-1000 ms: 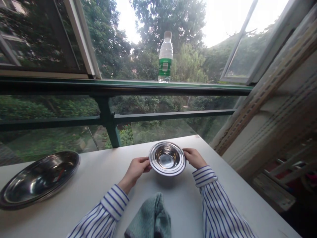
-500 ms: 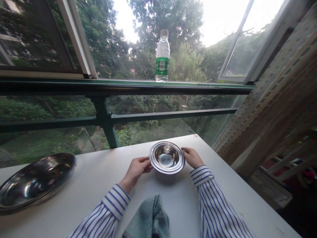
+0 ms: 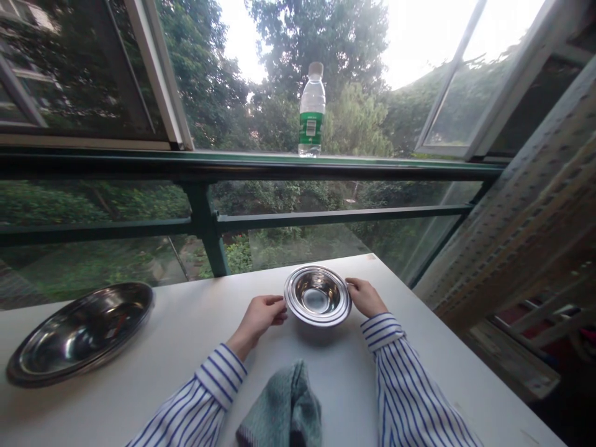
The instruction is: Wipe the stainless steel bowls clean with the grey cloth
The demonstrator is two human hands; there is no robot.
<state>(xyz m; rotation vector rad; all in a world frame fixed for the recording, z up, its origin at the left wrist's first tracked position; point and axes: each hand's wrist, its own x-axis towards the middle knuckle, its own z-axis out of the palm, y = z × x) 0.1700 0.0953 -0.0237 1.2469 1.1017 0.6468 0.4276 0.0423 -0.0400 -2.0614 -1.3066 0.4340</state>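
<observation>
A small shiny steel bowl (image 3: 317, 296) stands upright on the white table (image 3: 177, 347), a little right of the middle. My left hand (image 3: 261, 315) grips its left rim with curled fingers. My right hand (image 3: 365, 296) grips the right rim the same way. Both sleeves are white with blue stripes. A folded grey-green cloth (image 3: 284, 411) lies on the table between my forearms, close to me.
A large oval steel dish (image 3: 81, 333) sits at the table's left. A green-labelled water bottle (image 3: 311, 112) stands on the window rail (image 3: 139, 165) straight ahead. Open window frames and a wooden lattice (image 3: 526, 230) bound the right side; the table's right edge drops off there.
Both hands stay on the bowl's rim and the bowl has barely moved. Only the camera view has shifted slightly.
</observation>
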